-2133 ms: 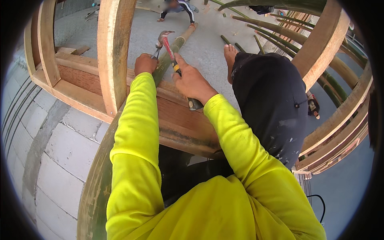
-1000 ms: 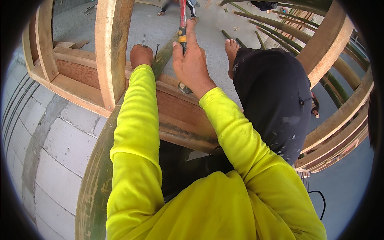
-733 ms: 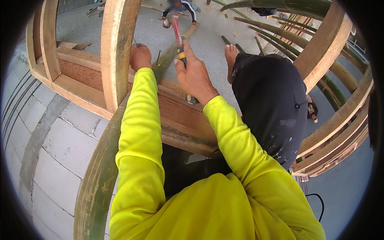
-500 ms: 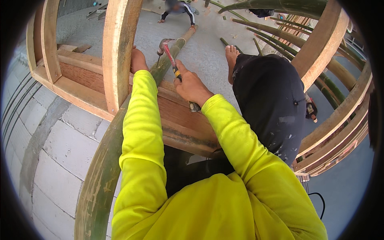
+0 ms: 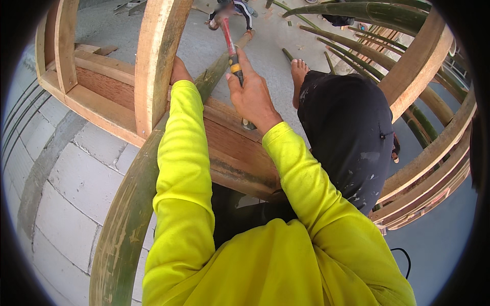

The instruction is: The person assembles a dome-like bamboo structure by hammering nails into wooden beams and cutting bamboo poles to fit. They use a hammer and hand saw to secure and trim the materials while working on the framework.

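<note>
My right hand (image 5: pixel 252 97) is closed round the handle of a hammer (image 5: pixel 234 62), which has a red shaft and a black and yellow grip. The raised hammer head is smeared by motion. Beneath it runs a thick green bamboo pole (image 5: pixel 127 209), slanting from the lower left to the far middle and crossing a wooden frame (image 5: pixel 240 171). My left hand (image 5: pixel 180 70) is at an upright wooden post (image 5: pixel 158 64) beside the pole; its fingers are hidden behind the post.
A co-worker (image 5: pixel 240 13) on the floor far ahead has a hand at the pole's far end. My bent knee (image 5: pixel 342 132) and bare foot (image 5: pixel 299 76) are at the right. Beyond them are several bamboo poles (image 5: pixel 367 51) and curved timbers (image 5: pixel 416 64). Pale block wall (image 5: pixel 76 178) lies left.
The hammer has risen from close above the bamboo pole, its head swinging up and away. My right hand has tilted upward with it. My left hand stays by the post.
</note>
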Tool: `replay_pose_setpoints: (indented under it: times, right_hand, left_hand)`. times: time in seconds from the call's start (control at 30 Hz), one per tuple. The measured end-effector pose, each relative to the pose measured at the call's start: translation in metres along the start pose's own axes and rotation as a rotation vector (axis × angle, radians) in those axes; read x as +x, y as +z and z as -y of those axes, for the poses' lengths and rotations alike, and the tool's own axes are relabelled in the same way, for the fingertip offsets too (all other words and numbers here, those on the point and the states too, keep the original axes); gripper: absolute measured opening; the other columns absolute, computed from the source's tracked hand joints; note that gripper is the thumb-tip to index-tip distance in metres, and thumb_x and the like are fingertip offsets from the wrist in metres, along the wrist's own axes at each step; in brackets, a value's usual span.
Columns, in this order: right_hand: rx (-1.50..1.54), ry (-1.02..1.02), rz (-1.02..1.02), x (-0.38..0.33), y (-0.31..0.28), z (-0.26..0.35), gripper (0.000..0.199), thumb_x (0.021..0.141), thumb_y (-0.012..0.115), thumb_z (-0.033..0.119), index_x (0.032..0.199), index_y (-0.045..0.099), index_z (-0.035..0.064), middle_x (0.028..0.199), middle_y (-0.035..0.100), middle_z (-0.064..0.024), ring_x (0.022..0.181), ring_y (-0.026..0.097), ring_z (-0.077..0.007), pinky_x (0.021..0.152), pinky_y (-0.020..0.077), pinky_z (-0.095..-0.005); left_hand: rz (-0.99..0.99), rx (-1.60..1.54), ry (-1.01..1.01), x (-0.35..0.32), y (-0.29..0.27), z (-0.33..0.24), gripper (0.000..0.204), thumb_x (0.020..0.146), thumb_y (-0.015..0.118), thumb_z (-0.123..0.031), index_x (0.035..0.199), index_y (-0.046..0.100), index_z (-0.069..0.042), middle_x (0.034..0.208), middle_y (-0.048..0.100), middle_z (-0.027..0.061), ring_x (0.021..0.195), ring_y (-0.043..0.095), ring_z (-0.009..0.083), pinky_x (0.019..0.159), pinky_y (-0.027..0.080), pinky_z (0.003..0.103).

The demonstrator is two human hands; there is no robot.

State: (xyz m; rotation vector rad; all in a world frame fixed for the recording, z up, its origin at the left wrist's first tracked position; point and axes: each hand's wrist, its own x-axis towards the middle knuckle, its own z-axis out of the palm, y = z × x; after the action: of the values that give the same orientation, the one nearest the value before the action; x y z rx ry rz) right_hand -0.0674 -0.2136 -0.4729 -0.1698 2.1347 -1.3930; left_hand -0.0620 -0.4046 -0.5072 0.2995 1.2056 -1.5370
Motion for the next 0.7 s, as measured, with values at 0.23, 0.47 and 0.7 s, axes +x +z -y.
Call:
replay_pose_setpoints:
  times: [0.23, 0.47, 0.7]
  right_hand:
    - [-0.040, 0.332, 0.507, -0.024, 0.011, -0.012, 0.069, 0.096, 0.057, 0.018, 0.156, 0.024, 0.0044, 0.086, 0.066, -0.0169, 0.071, 0.065, -0.0248, 0.071, 0.0541, -0.0370]
    - [0.504, 0.202, -0.289, 0.034, -0.028, 0.035, 0.067, 0.098, 0.052, 0.012, 0.156, 0.020, 0.0060, 0.090, 0.064, -0.0171, 0.073, 0.064, -0.0263, 0.066, 0.0512, -0.0359]
    - [-0.098, -0.022, 0.133, -0.025, 0.030, -0.047, 0.063, 0.100, 0.052, 0.013, 0.156, 0.026, 0.0103, 0.078, 0.060, -0.0075, 0.057, 0.059, -0.0131, 0.050, 0.0482, -0.0292]
  left_hand:
    - [0.026, 0.201, 0.310, -0.003, -0.005, 0.029, 0.042, 0.103, 0.049, -0.031, 0.139, 0.057, -0.011, 0.141, 0.058, 0.0117, 0.127, 0.057, 0.0327, 0.104, 0.040, 0.055]
    - [0.067, 0.960, 0.483, 0.021, -0.004, 0.005, 0.046, 0.103, 0.048, -0.032, 0.142, 0.054, -0.008, 0.145, 0.054, 0.0109, 0.131, 0.052, 0.0314, 0.107, 0.039, 0.048]
    - [0.573, 3.049, 1.168, 0.068, -0.015, -0.012, 0.051, 0.099, 0.054, -0.032, 0.140, 0.053, -0.002, 0.144, 0.054, 0.0138, 0.130, 0.051, 0.0295, 0.108, 0.037, 0.039]
